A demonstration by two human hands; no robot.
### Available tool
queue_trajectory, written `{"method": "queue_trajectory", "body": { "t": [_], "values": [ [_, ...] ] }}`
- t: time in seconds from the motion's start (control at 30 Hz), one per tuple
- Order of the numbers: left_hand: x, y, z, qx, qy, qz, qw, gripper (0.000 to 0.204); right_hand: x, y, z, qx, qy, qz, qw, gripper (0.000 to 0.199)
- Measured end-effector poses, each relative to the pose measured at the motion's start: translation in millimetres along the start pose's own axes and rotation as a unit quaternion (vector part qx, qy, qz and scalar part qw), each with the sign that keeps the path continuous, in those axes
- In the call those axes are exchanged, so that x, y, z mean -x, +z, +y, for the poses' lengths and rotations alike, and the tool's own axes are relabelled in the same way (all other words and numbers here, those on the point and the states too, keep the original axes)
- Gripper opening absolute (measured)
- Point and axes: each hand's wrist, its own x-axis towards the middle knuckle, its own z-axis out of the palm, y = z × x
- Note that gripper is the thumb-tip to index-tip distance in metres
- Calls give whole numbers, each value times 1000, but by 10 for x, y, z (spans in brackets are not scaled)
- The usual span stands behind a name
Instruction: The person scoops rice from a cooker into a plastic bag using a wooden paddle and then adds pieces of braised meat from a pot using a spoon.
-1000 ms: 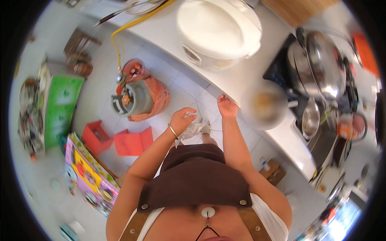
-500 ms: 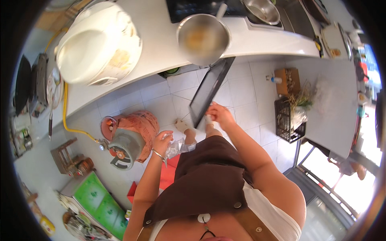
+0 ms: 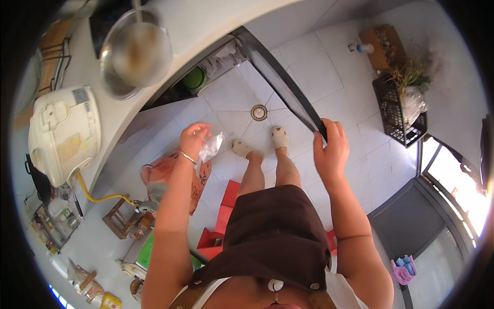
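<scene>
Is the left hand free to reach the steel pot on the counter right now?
Probably not: the left hand already holds a clear plastic bag, and the steel pot sits well beyond it on the white counter.

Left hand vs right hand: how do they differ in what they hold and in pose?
The left hand pinches a crumpled clear plastic bag and wears a thin bracelet at the wrist; the right hand grips the edge of the dark open cabinet door and shows no bracelet. The left hand hangs over the white tiled floor, free of the door. Both are raised in front of the body.
</scene>
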Motion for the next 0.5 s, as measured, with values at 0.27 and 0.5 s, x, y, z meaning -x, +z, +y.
{"method": "queue_trajectory", "body": {
  "t": [0.27, 0.5],
  "values": [
    [-1138, -44, -213, -66, 114, -7, 991, 20, 16, 115, 160, -13, -73, 26, 997, 47],
    [-2342, -606, 195, 104, -21, 98, 990, 32, -6, 47, 221, 3, -113, -5, 994, 56]
  ]
}}
